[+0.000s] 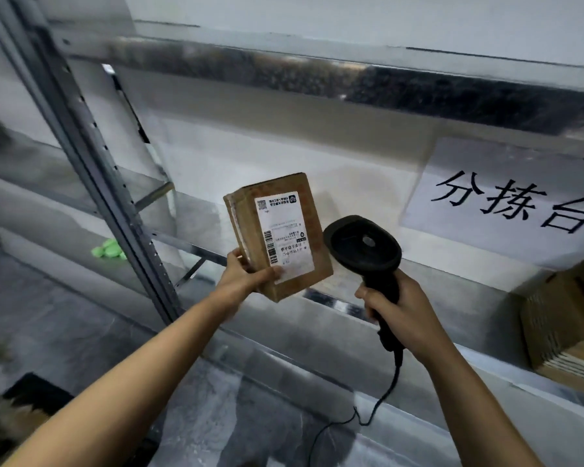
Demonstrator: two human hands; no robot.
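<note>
A grey metal shelving rack (pixel 81 156) fills the frame at a parcel sorting station, with a white sign (pixel 506 203) bearing 3 large black characters fixed to its back wall. A stack of flat cardboard (pixel 567 332) sits on the shelf at the right. In front of the rack, a person holds a small brown parcel (pixel 278 238) up in the air, well above the shelf, beside a black handheld scanner (pixel 368 261).

The left hand (pixel 246 274) grips the parcel's lower corner, thumb pressed on the front face. The right hand (pixel 398 308) is wrapped round the scanner's handle. The parcel's white shipping label (pixel 289 227) faces the camera, its barcode (pixel 270 246) near the left edge.

The work appears to be at the scanning step, with parcel and scanner raised side by side but not yet lined up. The scanner's oval face seems to be turned toward the camera, not the label, so the next move likely calls for swinging the head onto the barcode.

The left fingers are hidden behind the parcel, and no trigger finger shows. The label's print is too small to read. The sign and the cardboard stack are cut off at the right edge, and the scanner's cable (pixel 381 399) runs out of the bottom of the frame. A small green object (pixel 110 252) on a lower shelf is too blurred to identify.
</note>
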